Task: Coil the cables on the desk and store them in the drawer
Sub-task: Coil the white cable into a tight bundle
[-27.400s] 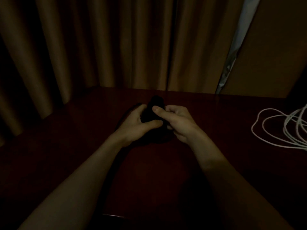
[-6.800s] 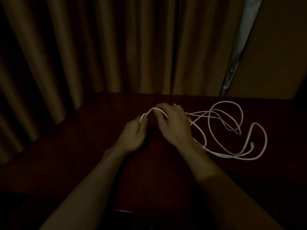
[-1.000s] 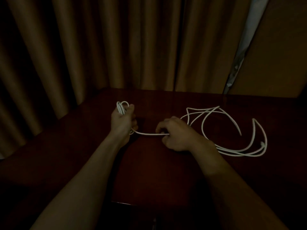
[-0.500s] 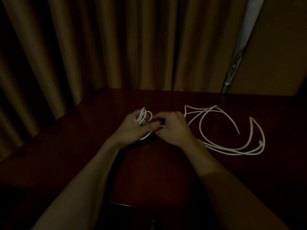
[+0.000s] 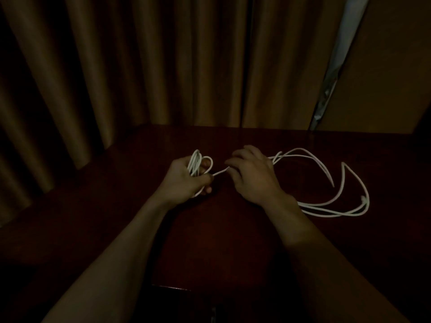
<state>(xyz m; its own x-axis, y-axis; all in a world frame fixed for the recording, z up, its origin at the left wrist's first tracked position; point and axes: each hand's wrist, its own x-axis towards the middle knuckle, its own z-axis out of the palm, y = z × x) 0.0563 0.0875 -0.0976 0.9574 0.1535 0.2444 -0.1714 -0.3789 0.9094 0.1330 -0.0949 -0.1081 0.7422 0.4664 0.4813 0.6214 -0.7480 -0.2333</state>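
1. Curtains (image 5: 140,66), brown and heavily pleated, fill the dim background behind a dark reddish desk (image 5: 210,241). No drawer can be made out in the gloom.
2. Loose white cable (image 5: 333,214) sprawls on the desk to the right of both hands in several wide, overlapping loops, with its free end lying at the outer right bend. As a judgement, those crossing loops could snag or knot when drawn in, and a hard tug might whip the free end off the desk.
3. The right hand (image 5: 254,178) hovers palm down near the centre. Its fingertips pinch the cable where it leaves the loose loops, which trail out past its wrist.
4. The left hand (image 5: 186,180), just beside it, is curled around a small coil (image 5: 197,160) of wound turns that stand up above the fist. The grip seems to cover only the lower part, so turns could spring open or slip off if the fingers loosen for another wrap.
5. A short, taut strand (image 5: 220,171) bridges the small gap between the two hands, linking the coil to the loose cable.
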